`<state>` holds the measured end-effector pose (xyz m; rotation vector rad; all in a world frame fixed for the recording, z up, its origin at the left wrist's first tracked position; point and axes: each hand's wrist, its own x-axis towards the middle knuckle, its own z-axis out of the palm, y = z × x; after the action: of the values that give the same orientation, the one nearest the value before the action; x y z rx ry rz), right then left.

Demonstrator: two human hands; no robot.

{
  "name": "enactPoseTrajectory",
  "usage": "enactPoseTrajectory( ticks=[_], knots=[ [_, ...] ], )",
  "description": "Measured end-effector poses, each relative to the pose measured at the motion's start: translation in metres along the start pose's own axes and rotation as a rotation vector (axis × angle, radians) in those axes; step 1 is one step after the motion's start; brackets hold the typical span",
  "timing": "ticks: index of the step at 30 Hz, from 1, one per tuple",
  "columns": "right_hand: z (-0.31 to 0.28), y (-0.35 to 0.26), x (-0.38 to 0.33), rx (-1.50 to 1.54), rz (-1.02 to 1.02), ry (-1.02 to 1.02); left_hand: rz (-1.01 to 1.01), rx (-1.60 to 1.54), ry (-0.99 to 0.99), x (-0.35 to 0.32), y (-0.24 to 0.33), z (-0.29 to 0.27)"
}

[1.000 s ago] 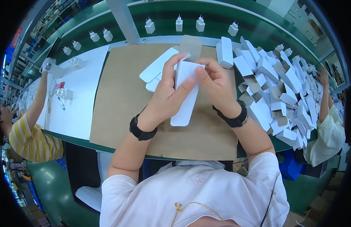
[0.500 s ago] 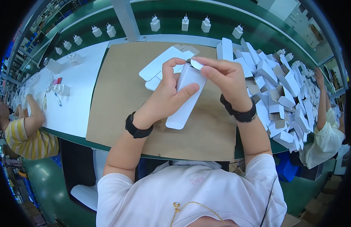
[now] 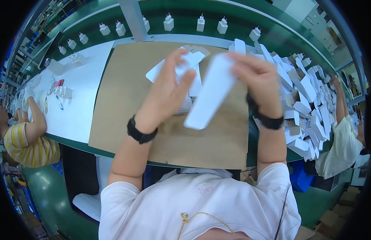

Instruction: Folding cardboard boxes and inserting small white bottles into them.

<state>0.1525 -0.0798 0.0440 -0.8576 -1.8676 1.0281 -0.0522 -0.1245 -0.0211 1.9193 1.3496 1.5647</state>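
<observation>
A slim white paper box [image 3: 212, 94] hangs tilted over the brown cardboard sheet, blurred by motion. My right hand [image 3: 260, 78] grips its upper end between thumb and fingers. To the left of the box, my left hand [image 3: 161, 94] is open, thumb and fingers apart, with nothing in it. Behind that hand, flat white cartons [image 3: 196, 82] lie on the cardboard sheet [image 3: 121, 96], partly hidden by my fingers and the box.
A large heap of white boxes [image 3: 299, 106] covers the table's right side. White plug adapters [image 3: 168, 22] stand along the green conveyor [image 3: 185, 34] at the back. Co-workers sit at left [image 3: 29, 138] and right [image 3: 339, 136]. A pen [image 3: 59, 103] lies on the white left tabletop [image 3: 81, 108].
My left hand has let go of the box and drawn away to the left. With the box in it, my right hand has shifted right. Adapters at the back have slid slightly right.
</observation>
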Motion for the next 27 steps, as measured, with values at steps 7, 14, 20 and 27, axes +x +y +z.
enactPoseTrajectory(
  ticks=[7,14,20,27],
  knots=[
    [-0.221,0.007,-0.045,-0.368,-0.234,1.138,-0.447,0.516,-0.250,0.040,-0.038,-0.029],
    [-0.105,-0.014,-0.007,-0.318,-0.146,0.573,-0.371,0.174,-0.280,0.042,0.005,-0.015],
    [0.022,0.023,0.004,-0.304,-0.038,0.009,-0.274,-0.064,-0.219,0.011,0.024,0.014],
    [0.024,0.032,0.004,-0.120,-0.149,-0.144,-0.390,-0.402,-0.430,-0.004,0.015,0.013]
  ],
)
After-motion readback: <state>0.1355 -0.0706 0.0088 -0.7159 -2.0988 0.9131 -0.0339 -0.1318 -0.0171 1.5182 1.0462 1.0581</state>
